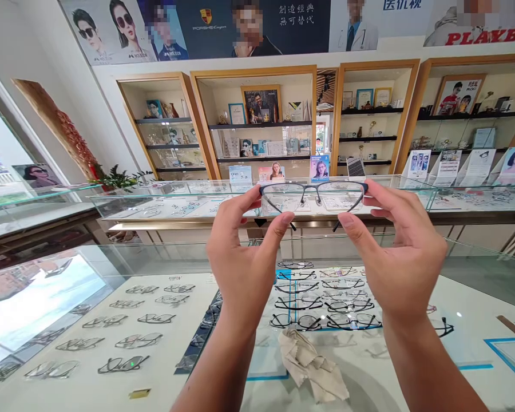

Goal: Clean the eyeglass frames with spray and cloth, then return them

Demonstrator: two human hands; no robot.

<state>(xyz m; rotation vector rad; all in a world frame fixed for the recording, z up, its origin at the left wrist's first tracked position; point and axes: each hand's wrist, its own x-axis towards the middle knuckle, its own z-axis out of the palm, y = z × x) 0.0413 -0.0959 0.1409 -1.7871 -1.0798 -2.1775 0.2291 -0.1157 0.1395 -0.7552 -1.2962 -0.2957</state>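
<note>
A pair of half-rim eyeglasses (311, 187) is held up at chest height between my two hands. Its dark top bar faces me, and its temples fold back beneath the lenses. My left hand (244, 252) pinches the left corner of the frame, fingers at the hinge and thumb below. At the right corner my right hand (401, 252) grips in the same way. Below them, a crumpled beige cleaning cloth (313, 366) lies on the glass counter top.
The glass display counter (163, 389) under my arms contains rows of eyeglasses (298, 303). Across from it stands another glass showcase (189, 207) with small standing cards (320, 168). Wooden shelves (257, 71) line the back wall. A plant (124, 176) stands at the left.
</note>
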